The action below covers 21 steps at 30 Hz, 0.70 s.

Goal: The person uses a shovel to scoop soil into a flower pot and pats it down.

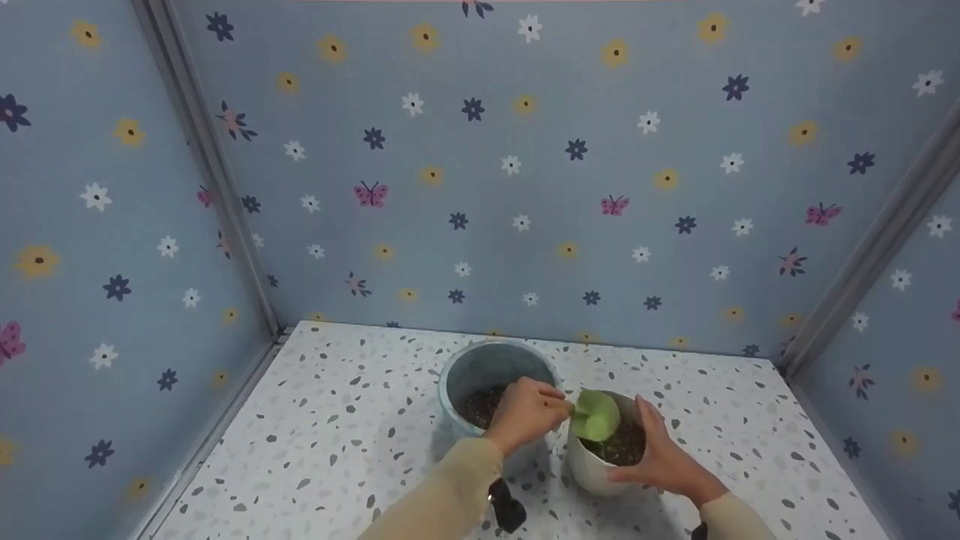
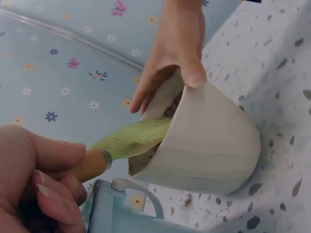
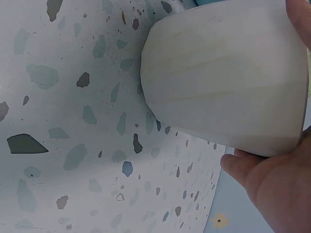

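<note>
In the head view my left hand grips the wooden handle of a small garden trowel. The trowel's green blade reaches over the rim into a white pot, its tip at the dark soil inside. My right hand holds that pot by its rim and side, fingers and thumb spread around it. From the right wrist, the pot's pale wall fills much of the view, with fingers at its upper edge.
Left of the white pot stands a larger blue pot with soil in it; a curved handle shows on its rim. Crumbs of soil lie on the speckled tabletop. Flower-patterned panels close off the back and sides.
</note>
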Each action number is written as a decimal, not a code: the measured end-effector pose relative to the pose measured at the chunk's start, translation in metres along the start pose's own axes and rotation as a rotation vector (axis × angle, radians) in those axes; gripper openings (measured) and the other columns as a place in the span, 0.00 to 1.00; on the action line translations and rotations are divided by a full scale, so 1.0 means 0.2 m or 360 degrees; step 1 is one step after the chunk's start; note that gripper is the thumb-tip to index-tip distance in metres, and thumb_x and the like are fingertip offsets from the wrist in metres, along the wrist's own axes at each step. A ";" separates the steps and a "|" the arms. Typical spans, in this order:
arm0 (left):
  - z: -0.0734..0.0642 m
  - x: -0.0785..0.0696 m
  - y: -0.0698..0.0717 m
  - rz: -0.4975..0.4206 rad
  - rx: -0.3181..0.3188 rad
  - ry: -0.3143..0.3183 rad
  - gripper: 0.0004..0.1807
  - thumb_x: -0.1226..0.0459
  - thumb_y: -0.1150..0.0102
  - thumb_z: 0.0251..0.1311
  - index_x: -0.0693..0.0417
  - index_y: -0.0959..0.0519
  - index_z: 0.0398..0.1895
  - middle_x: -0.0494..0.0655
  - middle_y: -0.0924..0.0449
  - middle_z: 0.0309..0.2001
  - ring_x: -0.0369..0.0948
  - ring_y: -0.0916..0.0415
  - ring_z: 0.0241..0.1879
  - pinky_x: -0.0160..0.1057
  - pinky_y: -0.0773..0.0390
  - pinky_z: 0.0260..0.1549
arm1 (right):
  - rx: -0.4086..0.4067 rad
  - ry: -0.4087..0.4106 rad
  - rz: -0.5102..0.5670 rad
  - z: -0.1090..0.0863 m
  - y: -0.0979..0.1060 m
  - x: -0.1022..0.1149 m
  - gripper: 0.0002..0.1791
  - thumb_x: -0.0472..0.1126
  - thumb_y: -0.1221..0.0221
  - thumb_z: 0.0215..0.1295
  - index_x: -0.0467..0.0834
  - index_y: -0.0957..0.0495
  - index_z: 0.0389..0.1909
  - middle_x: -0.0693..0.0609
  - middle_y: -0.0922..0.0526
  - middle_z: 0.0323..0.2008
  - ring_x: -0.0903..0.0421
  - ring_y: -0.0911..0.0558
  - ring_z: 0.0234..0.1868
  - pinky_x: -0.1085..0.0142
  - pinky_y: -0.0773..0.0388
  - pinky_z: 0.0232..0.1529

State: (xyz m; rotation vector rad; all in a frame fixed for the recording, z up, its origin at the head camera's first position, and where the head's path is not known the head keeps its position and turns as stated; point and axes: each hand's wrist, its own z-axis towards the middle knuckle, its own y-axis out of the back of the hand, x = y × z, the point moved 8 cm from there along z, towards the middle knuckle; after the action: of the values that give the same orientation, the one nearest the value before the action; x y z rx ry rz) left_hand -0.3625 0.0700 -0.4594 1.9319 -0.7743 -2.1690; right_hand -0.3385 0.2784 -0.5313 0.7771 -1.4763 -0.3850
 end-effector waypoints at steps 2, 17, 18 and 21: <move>0.00 -0.02 0.01 0.0090 -0.0044 -0.0047 0.13 0.63 0.40 0.51 0.50 0.18 0.41 0.35 0.19 0.31 0.30 0.25 0.25 0.34 0.25 0.25 | -0.0006 0.0004 -0.0008 0.01 0.00 0.00 0.70 0.56 0.29 0.37 0.42 0.72 0.69 0.35 0.72 0.67 0.34 0.60 0.66 0.39 0.55 0.58; -0.05 -0.06 -0.04 0.0196 -0.0071 -0.0148 0.12 0.63 0.42 0.52 0.49 0.18 0.41 0.36 0.18 0.34 0.31 0.31 0.15 0.32 0.31 0.16 | 0.0063 -0.0115 0.0109 0.00 -0.04 -0.02 0.68 0.55 0.31 0.43 0.42 0.75 0.68 0.36 0.75 0.67 0.36 0.64 0.66 0.39 0.56 0.58; -0.05 -0.06 -0.03 0.0158 -0.0065 -0.0134 0.13 0.63 0.42 0.52 0.49 0.18 0.42 0.36 0.18 0.34 0.32 0.31 0.15 0.33 0.32 0.16 | 0.0064 -0.0114 0.0111 0.00 -0.04 -0.02 0.68 0.55 0.31 0.43 0.42 0.75 0.68 0.36 0.75 0.67 0.36 0.64 0.66 0.39 0.56 0.58; -0.03 -0.06 0.03 -0.0006 -0.0039 -0.0133 0.12 0.63 0.42 0.53 0.48 0.18 0.41 0.37 0.18 0.30 0.33 0.33 0.12 0.33 0.33 0.13 | 0.0038 -0.0111 0.0114 0.01 -0.03 -0.02 0.68 0.54 0.30 0.42 0.42 0.74 0.68 0.36 0.74 0.67 0.36 0.62 0.66 0.39 0.56 0.58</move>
State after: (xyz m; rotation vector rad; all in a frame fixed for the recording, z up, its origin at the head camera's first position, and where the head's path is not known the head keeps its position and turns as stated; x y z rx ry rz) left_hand -0.3558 0.0681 -0.4456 1.8426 -0.7537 -2.2635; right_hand -0.3394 0.2768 -0.5379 0.7337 -1.5724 -0.3436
